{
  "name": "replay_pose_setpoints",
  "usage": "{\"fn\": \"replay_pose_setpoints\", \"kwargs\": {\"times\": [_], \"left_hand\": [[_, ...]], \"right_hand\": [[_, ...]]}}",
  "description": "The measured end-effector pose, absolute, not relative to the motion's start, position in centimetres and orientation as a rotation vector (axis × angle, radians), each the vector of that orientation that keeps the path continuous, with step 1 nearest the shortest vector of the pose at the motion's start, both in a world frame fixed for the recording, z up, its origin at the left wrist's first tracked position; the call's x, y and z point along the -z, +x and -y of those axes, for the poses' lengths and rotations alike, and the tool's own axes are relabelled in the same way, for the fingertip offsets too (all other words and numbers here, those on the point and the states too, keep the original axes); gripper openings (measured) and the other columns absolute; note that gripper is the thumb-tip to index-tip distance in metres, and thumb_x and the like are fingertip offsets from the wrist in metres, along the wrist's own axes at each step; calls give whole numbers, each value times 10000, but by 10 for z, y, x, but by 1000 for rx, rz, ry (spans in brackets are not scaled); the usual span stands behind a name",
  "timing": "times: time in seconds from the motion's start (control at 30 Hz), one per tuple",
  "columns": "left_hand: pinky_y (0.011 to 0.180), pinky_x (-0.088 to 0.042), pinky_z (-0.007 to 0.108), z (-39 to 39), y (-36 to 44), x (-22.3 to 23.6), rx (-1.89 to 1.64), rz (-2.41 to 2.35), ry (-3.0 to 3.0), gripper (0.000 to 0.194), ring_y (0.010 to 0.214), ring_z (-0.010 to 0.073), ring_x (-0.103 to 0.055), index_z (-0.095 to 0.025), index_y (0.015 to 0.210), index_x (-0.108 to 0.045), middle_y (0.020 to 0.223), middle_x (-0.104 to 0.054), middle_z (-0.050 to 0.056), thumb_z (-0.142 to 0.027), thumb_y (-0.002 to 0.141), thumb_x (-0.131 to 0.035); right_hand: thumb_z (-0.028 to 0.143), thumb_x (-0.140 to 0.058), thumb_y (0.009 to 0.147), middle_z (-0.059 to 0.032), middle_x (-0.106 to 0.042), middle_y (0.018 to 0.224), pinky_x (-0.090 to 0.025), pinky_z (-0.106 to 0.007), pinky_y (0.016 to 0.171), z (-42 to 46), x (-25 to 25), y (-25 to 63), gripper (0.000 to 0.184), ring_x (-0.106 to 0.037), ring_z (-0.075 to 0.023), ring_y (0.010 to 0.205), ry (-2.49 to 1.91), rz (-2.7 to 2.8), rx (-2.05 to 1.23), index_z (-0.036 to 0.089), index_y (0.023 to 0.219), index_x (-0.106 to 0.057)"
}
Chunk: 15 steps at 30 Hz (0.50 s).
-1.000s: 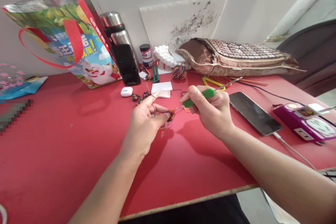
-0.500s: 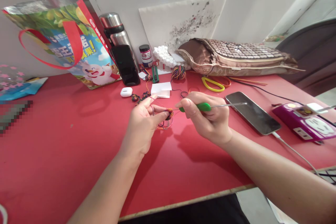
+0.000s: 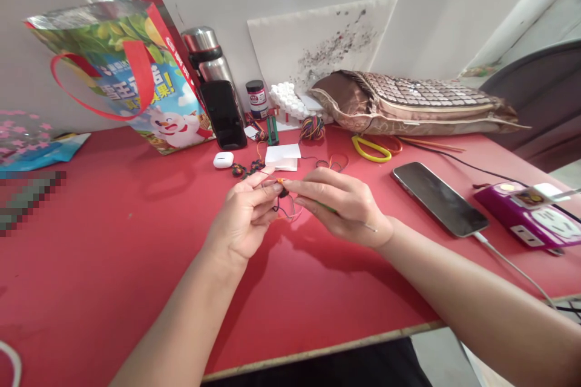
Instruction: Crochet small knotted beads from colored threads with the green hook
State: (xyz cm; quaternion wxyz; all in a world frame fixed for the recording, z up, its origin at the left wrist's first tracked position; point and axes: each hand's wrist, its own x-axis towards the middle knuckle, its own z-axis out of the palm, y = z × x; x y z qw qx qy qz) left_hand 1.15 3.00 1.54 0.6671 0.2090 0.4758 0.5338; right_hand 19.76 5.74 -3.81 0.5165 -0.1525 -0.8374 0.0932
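Observation:
My left hand [image 3: 239,214] pinches a small crocheted piece [image 3: 284,191] of dark and orange yarn, with a strand running over its raised index finger. Loose loops of yarn [image 3: 287,213] hang beneath the piece. My right hand [image 3: 347,202] is closed round a crochet hook [image 3: 370,227] with a green handle, mostly hidden under the fingers; one metal end sticks out by the wrist. The right fingertips touch the crocheted piece from the right side. Behind the hands lie a folded white paper [image 3: 282,156] and a multicoloured yarn ball [image 3: 313,128].
On the red table [image 3: 136,278] lie a white earbud case [image 3: 223,160], yellow-handled scissors [image 3: 371,150], a charging phone [image 3: 439,198] and a purple power socket [image 3: 526,214]. At the back stand a printed bag [image 3: 158,91], a flask [image 3: 209,51], a second phone [image 3: 223,115] and a sequined cushion [image 3: 417,100].
My right hand has turned over and moved left to the crocheted piece. The hook, earlier pointed at the piece, is now tucked under the fingers. The view has shifted slightly.

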Motion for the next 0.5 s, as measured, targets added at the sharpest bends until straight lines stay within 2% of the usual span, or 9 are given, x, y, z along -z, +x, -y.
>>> {"fn": "replay_pose_setpoints", "kwargs": {"times": [0.2, 0.33, 0.5], "left_hand": [[350, -236, 113, -27, 11, -16, -1226, -1050, 502, 465, 370, -25, -279, -61, 1198, -733, 689, -662, -23, 19, 744, -787], [363, -264, 117, -25, 14, -18, -1296, -1104, 579, 681, 388, -6, -353, -70, 1398, -648, 709, -685, -33, 46, 736, -764], [425, -378, 143, -24, 19, -21, -1315, -1129, 590, 866, 533, 77, -596, -54, 1541, -530, 702, -704, -24, 42, 718, -782]], "right_hand": [[82, -555, 1065, -123, -718, 987, -627, -320, 706, -56, 45, 192, 384, -704, -207, 838, -352, 2067, 15, 110, 1442, -619], [101, -556, 1073, -111, -725, 1014, -620, -307, 697, -54, 44, 194, 395, -713, -194, 825, -398, 2049, -14, 155, 1461, -602], [119, -544, 1084, -109, -729, 975, -609, -311, 661, -50, 41, 191, 330, -710, -198, 787, -449, 2056, 43, 144, 1406, -606]]}}
